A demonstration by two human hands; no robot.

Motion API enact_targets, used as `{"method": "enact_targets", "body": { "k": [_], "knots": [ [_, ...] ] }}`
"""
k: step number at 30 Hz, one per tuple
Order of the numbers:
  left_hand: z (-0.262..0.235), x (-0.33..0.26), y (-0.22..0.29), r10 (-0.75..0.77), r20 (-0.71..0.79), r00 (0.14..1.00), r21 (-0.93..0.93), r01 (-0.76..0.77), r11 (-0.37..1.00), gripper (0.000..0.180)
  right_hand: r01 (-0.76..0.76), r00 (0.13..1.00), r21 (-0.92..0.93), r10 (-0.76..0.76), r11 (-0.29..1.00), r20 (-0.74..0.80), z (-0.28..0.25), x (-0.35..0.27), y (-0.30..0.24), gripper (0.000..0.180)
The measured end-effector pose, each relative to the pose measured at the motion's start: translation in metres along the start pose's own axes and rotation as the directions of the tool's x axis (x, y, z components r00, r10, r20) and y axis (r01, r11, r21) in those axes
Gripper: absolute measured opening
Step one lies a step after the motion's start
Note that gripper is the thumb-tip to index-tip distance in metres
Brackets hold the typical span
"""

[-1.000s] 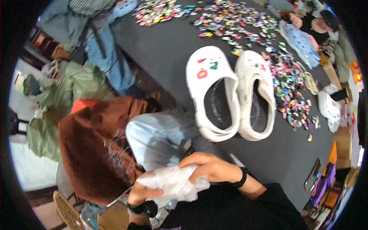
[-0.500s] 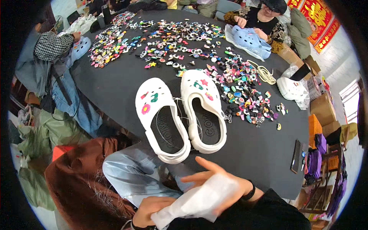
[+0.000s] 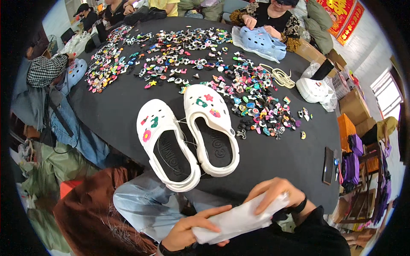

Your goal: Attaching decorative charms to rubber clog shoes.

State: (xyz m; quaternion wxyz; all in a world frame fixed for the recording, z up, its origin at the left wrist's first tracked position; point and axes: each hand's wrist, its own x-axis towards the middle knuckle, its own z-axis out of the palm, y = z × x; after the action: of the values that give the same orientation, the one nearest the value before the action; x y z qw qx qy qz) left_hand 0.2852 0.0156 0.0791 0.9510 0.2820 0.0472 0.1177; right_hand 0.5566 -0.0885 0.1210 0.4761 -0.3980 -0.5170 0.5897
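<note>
My left hand grips the near left end of a folded white sheet, thin and slightly shiny; whether it is paper or plastic I cannot tell. My right hand has its fingers closed over the sheet's other end, so it lies stretched between both hands above my lap. Beyond them, a pair of white clogs rests on the dark table near its edge, toes pointing away from me. Both the left clog and the right clog carry colourful charms and have dark insoles, with a thin clear loop running between them.
Loose shoe charms spread widely over the dark table. Co-workers handle blue clogs at the far side and left. A cream cord coil, a bagged white clog and a dark flat case lie on the right.
My right hand has moved from outstretched fingers to gripping the sheet's far end. The sheet now lies flatter and further right. The whole scene has shifted left in view.
</note>
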Motion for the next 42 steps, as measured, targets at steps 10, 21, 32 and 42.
{"method": "enact_targets", "body": {
  "k": [10,21,32,42],
  "knots": [
    [0.038,0.02,0.007,0.281,-0.088,0.956,0.85,-0.075,0.521,0.049,0.229,0.906,-0.192,-0.137,0.954,0.401,-0.033,0.037,-0.049,0.014],
    [0.043,0.022,0.007,0.744,0.136,0.654,0.988,-0.148,-0.05,0.036,0.366,0.9,-0.877,-0.357,0.312,0.249,-0.079,0.095,-0.023,0.026],
    [0.083,0.066,0.005,0.574,0.126,0.809,0.858,0.202,-0.473,0.037,-0.032,0.966,-0.995,-0.252,0.098,-0.056,-0.065,0.1,0.008,0.058],
    [0.069,0.12,0.012,0.472,-0.072,0.879,0.685,0.387,-0.617,0.039,0.003,0.939,-0.989,-0.342,0.146,-0.048,-0.063,0.093,0.011,0.059]
  ]
}}
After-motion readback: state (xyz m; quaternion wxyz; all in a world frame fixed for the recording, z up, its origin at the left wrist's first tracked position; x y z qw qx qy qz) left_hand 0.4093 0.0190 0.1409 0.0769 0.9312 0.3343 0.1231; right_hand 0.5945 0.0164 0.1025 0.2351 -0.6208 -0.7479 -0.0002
